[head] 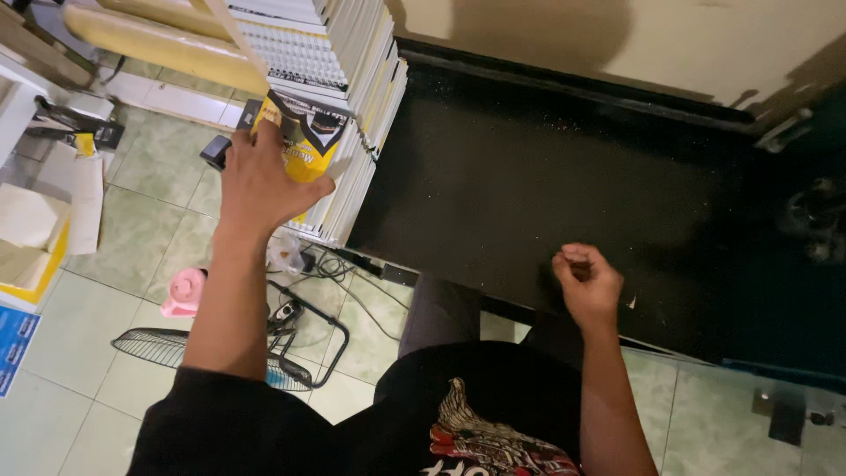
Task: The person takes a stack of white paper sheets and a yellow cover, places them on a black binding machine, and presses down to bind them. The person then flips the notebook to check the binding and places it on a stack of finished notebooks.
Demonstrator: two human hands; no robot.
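Observation:
My left hand (pixel 263 181) is stretched out to the left and grips a yellow and black booklet (pixel 304 139) at the edge of a tall stack of booklets (pixel 339 62). The stack stands at the left end of a black table top (pixel 529 194). My right hand (pixel 586 284) rests as a closed fist on the near edge of that black top, with nothing visible in it. My black printed shirt (pixel 476 414) fills the bottom of the view.
On the green tiled floor to the left lie a pink bottle (pixel 185 293), a fan grille (pixel 176 348), cables (pixel 326 300) and cardboard and paper (pixel 35 238). A cream wall (pixel 661 44) runs behind the table. A glass panel (pixel 758 414) sits at the lower right.

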